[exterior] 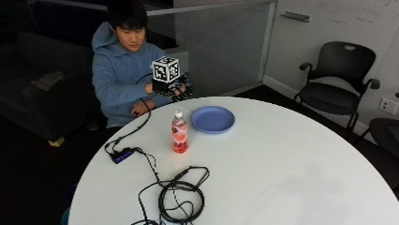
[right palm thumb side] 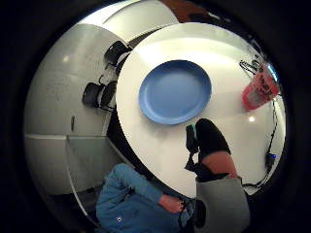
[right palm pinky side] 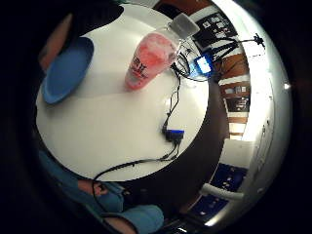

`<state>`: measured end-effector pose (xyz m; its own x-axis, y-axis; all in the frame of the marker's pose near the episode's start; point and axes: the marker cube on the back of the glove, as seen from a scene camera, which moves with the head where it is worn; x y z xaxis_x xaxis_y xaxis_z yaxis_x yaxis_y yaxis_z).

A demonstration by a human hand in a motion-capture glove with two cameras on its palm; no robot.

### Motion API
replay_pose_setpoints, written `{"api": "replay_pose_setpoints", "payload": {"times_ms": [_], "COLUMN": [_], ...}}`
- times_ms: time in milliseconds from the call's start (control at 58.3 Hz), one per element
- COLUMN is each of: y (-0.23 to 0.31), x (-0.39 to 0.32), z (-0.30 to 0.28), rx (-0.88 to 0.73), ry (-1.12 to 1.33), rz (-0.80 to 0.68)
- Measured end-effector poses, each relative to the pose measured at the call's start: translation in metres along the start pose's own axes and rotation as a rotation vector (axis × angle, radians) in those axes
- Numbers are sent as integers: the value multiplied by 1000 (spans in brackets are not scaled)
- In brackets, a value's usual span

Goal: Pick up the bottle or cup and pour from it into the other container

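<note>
A clear bottle (exterior: 180, 135) with pink liquid and a white cap stands upright on the round white table (exterior: 280, 154), near the person's side. Just beside it, further in, lies an empty blue plate (exterior: 213, 119). My gloved right hand (exterior: 176, 89) hangs in the air above the table's edge in front of the person, behind the bottle and plate, with relaxed fingers and nothing in it. The palm views look down on the bottle (right palm pinky side: 148, 58) (right palm thumb side: 260, 90) and the plate (right palm pinky side: 68, 70) (right palm thumb side: 175, 91) from some way off. A black gloved thumb (right palm thumb side: 210, 138) shows over the table.
A black cable runs from the person to a small blue hub (exterior: 121, 154) (right palm pinky side: 174, 134) and on to a coil of cable (exterior: 178, 192) at the table's near side. The bare left hand (exterior: 138, 110) rests at the table's edge. A black chair (exterior: 336, 89) stands beyond the table.
</note>
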<state>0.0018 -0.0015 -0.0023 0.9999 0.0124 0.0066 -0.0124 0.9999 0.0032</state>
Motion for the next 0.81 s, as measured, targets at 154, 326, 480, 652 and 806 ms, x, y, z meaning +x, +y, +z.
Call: {"api": "replay_pose_setpoints", "payload": {"times_ms": [154, 326, 480, 652, 806], "y": [5, 11, 19, 33, 42], "x": [4, 13, 28, 52, 81], "z": [-6, -12, -17, -26, -35], "rx": [14, 25, 43, 74, 115], "ry": [-6, -1, 3, 10, 10], "rz": [7, 20, 36, 68, 92]}}
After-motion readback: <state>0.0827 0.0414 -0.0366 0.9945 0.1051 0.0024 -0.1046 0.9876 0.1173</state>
